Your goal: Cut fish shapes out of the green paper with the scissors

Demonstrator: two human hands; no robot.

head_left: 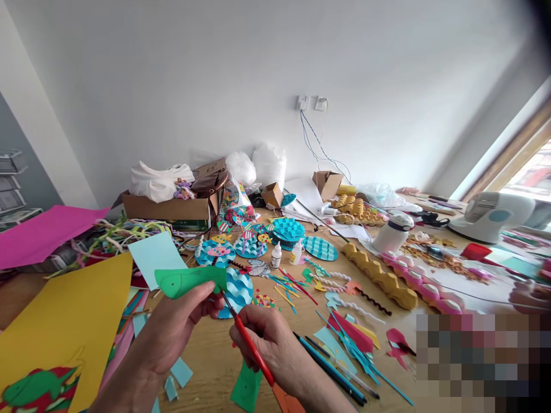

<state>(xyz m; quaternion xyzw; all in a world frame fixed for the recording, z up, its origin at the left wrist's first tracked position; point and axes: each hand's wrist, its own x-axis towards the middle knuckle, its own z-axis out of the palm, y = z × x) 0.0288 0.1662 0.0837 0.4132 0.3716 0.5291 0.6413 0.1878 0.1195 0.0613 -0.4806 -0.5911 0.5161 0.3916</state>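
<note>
My left hand (189,315) pinches a strip of green paper (185,281) between thumb and fingers; a pencilled fish outline with an eye shows on it. In my right hand (269,338) is a pair of red-handled scissors (253,350), its fingers closed round the handles. The blades point up and left and meet the paper's lower right edge beside my left fingers. Another green paper piece (246,387) lies on the table under my right hand, close to an orange piece (288,400). Behind my hands sits a blue-and-white wavy paper disc (236,292).
Yellow card (86,310) and a cut green fish (37,388) lie at left. Two glue bottles (275,255) stand mid-table near blue discs (288,230). Pens (331,367) and blue strips (353,344) lie right of my hand. Another person's hand (527,295) is at far right.
</note>
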